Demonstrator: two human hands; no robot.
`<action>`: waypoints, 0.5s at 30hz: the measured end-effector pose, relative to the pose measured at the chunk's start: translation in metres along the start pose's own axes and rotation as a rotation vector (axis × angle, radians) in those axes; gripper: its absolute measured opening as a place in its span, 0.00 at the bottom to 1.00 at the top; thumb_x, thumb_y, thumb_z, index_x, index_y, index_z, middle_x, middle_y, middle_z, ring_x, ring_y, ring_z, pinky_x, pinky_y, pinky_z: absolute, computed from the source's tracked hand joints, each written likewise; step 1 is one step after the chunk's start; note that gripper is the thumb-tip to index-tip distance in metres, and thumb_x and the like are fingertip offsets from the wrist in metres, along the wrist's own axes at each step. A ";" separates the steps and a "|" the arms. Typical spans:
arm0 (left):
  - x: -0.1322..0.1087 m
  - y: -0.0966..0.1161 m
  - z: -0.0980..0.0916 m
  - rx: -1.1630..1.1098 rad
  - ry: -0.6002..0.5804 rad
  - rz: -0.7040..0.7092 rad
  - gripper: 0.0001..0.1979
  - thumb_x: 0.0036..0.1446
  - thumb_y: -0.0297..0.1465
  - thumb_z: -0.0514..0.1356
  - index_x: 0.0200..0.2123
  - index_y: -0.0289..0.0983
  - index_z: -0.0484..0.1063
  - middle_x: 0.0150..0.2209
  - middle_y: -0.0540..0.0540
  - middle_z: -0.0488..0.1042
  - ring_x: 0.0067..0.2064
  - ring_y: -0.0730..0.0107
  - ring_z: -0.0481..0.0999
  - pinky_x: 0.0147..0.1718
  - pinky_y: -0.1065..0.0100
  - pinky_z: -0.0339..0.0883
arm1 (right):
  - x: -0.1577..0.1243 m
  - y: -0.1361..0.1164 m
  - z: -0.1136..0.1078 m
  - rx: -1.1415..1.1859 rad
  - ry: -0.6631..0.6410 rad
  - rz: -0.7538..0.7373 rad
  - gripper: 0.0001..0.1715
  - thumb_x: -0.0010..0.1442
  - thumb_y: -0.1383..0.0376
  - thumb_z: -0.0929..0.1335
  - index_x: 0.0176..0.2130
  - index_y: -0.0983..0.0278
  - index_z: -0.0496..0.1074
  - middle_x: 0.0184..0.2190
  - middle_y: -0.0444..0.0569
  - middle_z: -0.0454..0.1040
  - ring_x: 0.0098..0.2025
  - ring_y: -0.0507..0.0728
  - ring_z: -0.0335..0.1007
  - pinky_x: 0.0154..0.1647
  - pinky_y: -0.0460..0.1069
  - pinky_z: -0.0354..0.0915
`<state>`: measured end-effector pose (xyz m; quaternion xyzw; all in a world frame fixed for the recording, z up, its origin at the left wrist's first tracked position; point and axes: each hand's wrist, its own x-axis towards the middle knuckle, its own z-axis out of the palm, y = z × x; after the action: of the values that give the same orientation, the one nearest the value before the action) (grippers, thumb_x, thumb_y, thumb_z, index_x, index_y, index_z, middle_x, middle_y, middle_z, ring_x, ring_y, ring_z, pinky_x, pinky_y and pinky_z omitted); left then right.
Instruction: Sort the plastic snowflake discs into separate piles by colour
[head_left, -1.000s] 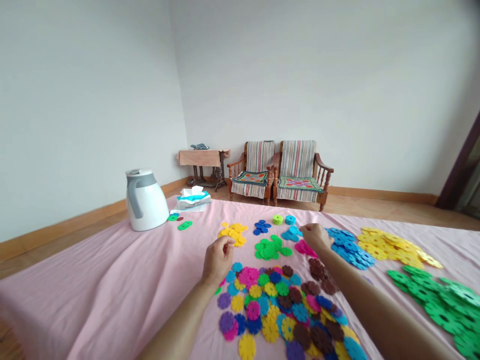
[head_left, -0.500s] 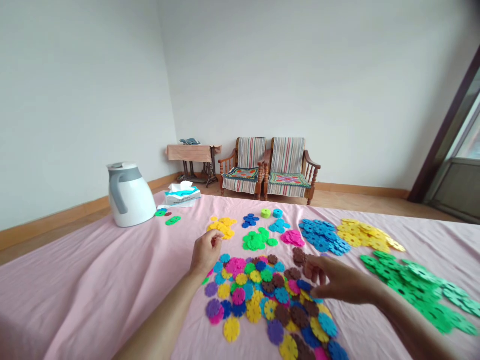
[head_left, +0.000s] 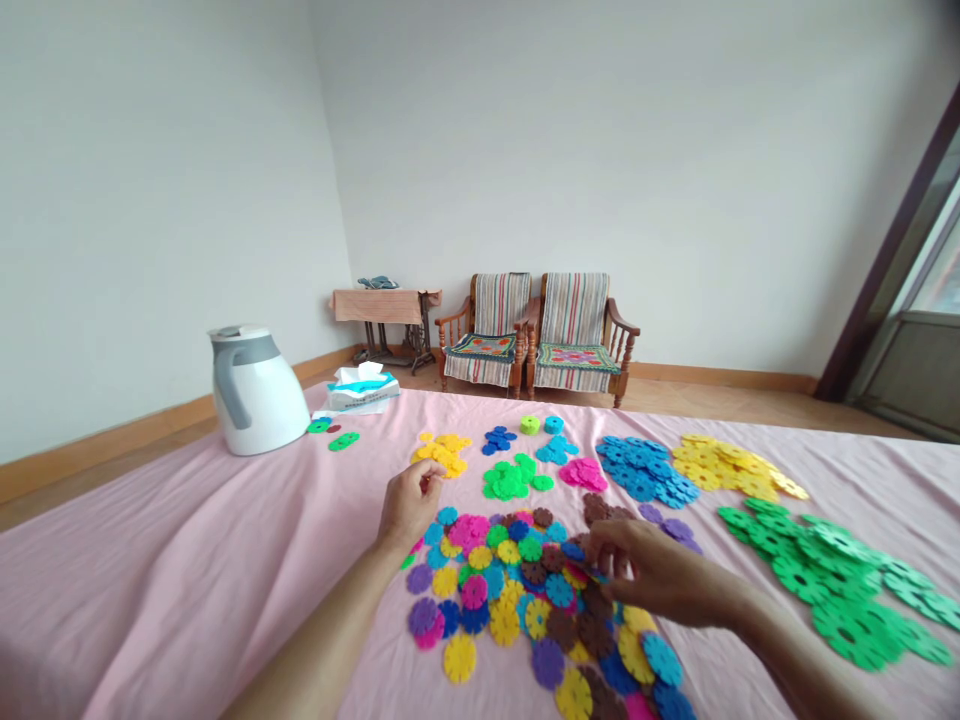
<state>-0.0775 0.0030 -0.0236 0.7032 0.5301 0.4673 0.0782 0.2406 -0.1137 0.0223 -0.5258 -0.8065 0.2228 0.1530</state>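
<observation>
My right hand (head_left: 626, 560) is over the right side of a mixed heap of notched plastic flower discs (head_left: 506, 620), palm down. Its fingers are bent together at a dark blue disc (head_left: 572, 551), which sticks out tilted by the fingertips. Just beyond the knuckles lie brown discs (head_left: 596, 508). My left hand (head_left: 411, 502) hovers at the heap's far left edge, fingers curled in toward the thumb; whatever they may hold is hidden. Yellow discs (head_left: 441, 455) lie right beyond it.
Single-colour groups spread across the pink cloth: green (head_left: 510, 478), pink (head_left: 583, 473), larger blue (head_left: 645, 470), larger yellow (head_left: 735, 467), larger green (head_left: 840, 570) and purple (head_left: 679, 530). A white jug (head_left: 262, 400) and tissue box (head_left: 363, 390) stand at the left. Two armchairs (head_left: 574, 330) are beyond.
My right hand has moved left and toward me, from the brown discs onto the heap. Another brown disc and the purple discs now show beyond it. The left hand stays nearly still.
</observation>
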 end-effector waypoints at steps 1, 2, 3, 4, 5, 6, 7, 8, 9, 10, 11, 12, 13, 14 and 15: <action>0.000 0.000 0.000 0.001 -0.003 0.000 0.09 0.50 0.29 0.53 0.31 0.38 0.74 0.24 0.50 0.76 0.26 0.68 0.75 0.25 0.73 0.68 | 0.001 0.000 0.001 0.005 0.024 -0.024 0.11 0.51 0.70 0.65 0.37 0.62 0.70 0.34 0.46 0.72 0.34 0.54 0.68 0.33 0.46 0.62; 0.000 0.001 -0.001 0.003 -0.005 0.000 0.09 0.51 0.29 0.53 0.31 0.38 0.74 0.23 0.50 0.76 0.25 0.68 0.75 0.25 0.73 0.68 | 0.001 -0.001 0.001 0.006 0.046 -0.046 0.08 0.53 0.68 0.65 0.36 0.62 0.70 0.33 0.46 0.72 0.33 0.54 0.68 0.32 0.46 0.62; 0.000 0.001 -0.001 0.003 -0.006 -0.001 0.09 0.51 0.30 0.53 0.31 0.38 0.74 0.23 0.50 0.76 0.25 0.68 0.75 0.25 0.72 0.68 | 0.002 -0.002 0.002 0.001 0.065 -0.063 0.07 0.55 0.67 0.64 0.36 0.62 0.70 0.32 0.46 0.72 0.32 0.53 0.68 0.31 0.46 0.62; 0.000 0.001 -0.001 0.001 -0.008 -0.003 0.09 0.51 0.30 0.53 0.31 0.38 0.74 0.23 0.50 0.76 0.25 0.68 0.75 0.25 0.72 0.68 | 0.003 -0.002 0.002 -0.005 0.083 -0.075 0.06 0.57 0.65 0.64 0.35 0.62 0.71 0.31 0.46 0.72 0.32 0.53 0.67 0.31 0.46 0.62; 0.000 0.001 -0.001 -0.003 -0.009 -0.005 0.10 0.51 0.30 0.53 0.31 0.38 0.74 0.22 0.50 0.75 0.24 0.68 0.75 0.25 0.72 0.68 | 0.003 -0.003 0.001 -0.010 0.098 -0.080 0.06 0.57 0.65 0.64 0.35 0.62 0.70 0.30 0.45 0.72 0.31 0.53 0.67 0.31 0.46 0.61; 0.000 0.001 0.000 -0.010 -0.011 -0.007 0.10 0.51 0.30 0.53 0.31 0.38 0.74 0.22 0.50 0.75 0.24 0.68 0.75 0.25 0.72 0.68 | 0.003 -0.004 0.001 -0.014 0.107 -0.080 0.06 0.57 0.65 0.64 0.35 0.62 0.70 0.30 0.45 0.72 0.31 0.53 0.67 0.30 0.46 0.61; 0.000 0.000 0.000 -0.018 -0.012 -0.009 0.10 0.51 0.30 0.53 0.31 0.38 0.74 0.22 0.51 0.75 0.24 0.68 0.75 0.25 0.72 0.68 | 0.004 -0.005 0.000 -0.016 0.113 -0.078 0.05 0.57 0.65 0.65 0.35 0.62 0.70 0.30 0.45 0.72 0.31 0.53 0.67 0.30 0.46 0.61; 0.000 0.000 0.000 -0.026 -0.015 -0.011 0.10 0.51 0.30 0.53 0.31 0.38 0.74 0.21 0.51 0.75 0.24 0.68 0.75 0.25 0.72 0.68 | 0.004 -0.006 0.000 -0.018 0.120 -0.074 0.05 0.56 0.66 0.65 0.35 0.62 0.70 0.30 0.45 0.72 0.31 0.53 0.67 0.30 0.46 0.60; 0.000 0.000 0.000 -0.030 -0.018 -0.014 0.10 0.51 0.30 0.53 0.32 0.38 0.74 0.21 0.51 0.74 0.24 0.68 0.75 0.25 0.72 0.68 | 0.004 -0.007 -0.001 -0.019 0.128 -0.069 0.04 0.56 0.67 0.65 0.34 0.61 0.70 0.29 0.44 0.72 0.31 0.53 0.67 0.30 0.45 0.60; 0.000 0.000 0.000 -0.031 -0.019 -0.016 0.10 0.51 0.30 0.53 0.32 0.38 0.74 0.21 0.51 0.74 0.24 0.68 0.75 0.25 0.72 0.68 | 0.005 -0.008 -0.002 -0.018 0.135 -0.064 0.04 0.55 0.67 0.65 0.33 0.61 0.70 0.29 0.44 0.72 0.30 0.52 0.66 0.29 0.45 0.59; 0.000 0.001 0.000 -0.031 -0.020 -0.018 0.09 0.51 0.30 0.53 0.32 0.38 0.74 0.21 0.51 0.75 0.25 0.68 0.75 0.25 0.72 0.68 | 0.005 -0.009 -0.002 -0.018 0.143 -0.060 0.03 0.54 0.68 0.66 0.32 0.61 0.69 0.28 0.44 0.71 0.30 0.52 0.66 0.29 0.45 0.59; 0.000 0.001 0.000 -0.030 -0.020 -0.018 0.09 0.51 0.30 0.53 0.32 0.38 0.74 0.22 0.51 0.75 0.25 0.68 0.76 0.26 0.72 0.68 | 0.005 -0.011 -0.003 -0.018 0.151 -0.058 0.03 0.53 0.69 0.66 0.31 0.61 0.69 0.28 0.43 0.71 0.29 0.52 0.66 0.29 0.45 0.59; -0.001 0.002 0.000 -0.028 -0.020 -0.016 0.09 0.51 0.30 0.53 0.31 0.38 0.74 0.23 0.51 0.75 0.26 0.68 0.76 0.26 0.72 0.69 | 0.005 -0.013 -0.003 -0.016 0.156 -0.056 0.03 0.52 0.70 0.66 0.29 0.61 0.68 0.27 0.43 0.71 0.29 0.51 0.65 0.28 0.44 0.58; -0.001 0.003 0.000 -0.025 -0.021 -0.010 0.09 0.51 0.30 0.53 0.31 0.38 0.73 0.24 0.51 0.76 0.27 0.68 0.76 0.27 0.72 0.69 | 0.005 -0.015 -0.003 -0.010 0.156 -0.055 0.04 0.50 0.71 0.66 0.28 0.61 0.68 0.27 0.42 0.71 0.29 0.51 0.65 0.28 0.44 0.58; -0.001 0.005 0.000 -0.023 -0.023 -0.001 0.09 0.51 0.30 0.53 0.31 0.38 0.73 0.25 0.50 0.76 0.28 0.68 0.76 0.28 0.72 0.69 | 0.004 -0.017 -0.003 0.007 0.149 -0.057 0.05 0.49 0.72 0.66 0.28 0.61 0.69 0.26 0.42 0.71 0.29 0.51 0.66 0.28 0.44 0.58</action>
<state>-0.0744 -0.0003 -0.0210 0.7074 0.5240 0.4653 0.0924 0.2276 -0.1151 0.0338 -0.5172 -0.8068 0.1813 0.2207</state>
